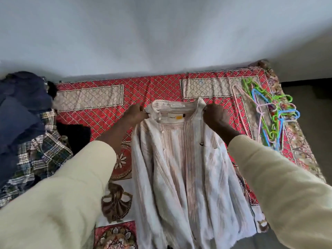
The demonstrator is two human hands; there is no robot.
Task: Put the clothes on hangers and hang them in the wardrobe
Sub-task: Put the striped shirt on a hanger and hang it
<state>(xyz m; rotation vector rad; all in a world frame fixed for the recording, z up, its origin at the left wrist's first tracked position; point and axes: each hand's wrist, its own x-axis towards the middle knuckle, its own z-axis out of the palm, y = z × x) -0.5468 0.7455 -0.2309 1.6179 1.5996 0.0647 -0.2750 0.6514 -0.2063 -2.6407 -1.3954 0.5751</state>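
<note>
No box, basket or wardrobe in view; only a bed (100, 83) under a red patterned cover, pushed against a pale wall (161, 33). Heaped at its left end, a pile of clothes (27, 123), dark blue cloth over a plaid piece, spilling toward the near left edge. Lying tangled at the right end, near the bed's right border, a bunch of plastic hangers (269, 114) in green, blue and pink. Between pile and hangers, an open stretch of bedcover along the far side by the wall. Held up in the middle, a white striped shirt (179, 159), collar toward the wall, tails hanging down toward the near edge. Left hand (134, 114) pinching the collar's left end, fingers curled round the cloth. Right hand (215, 115) closed on the collar's right end, well apart from the hangers. Cream sleeves on both arms.
</note>
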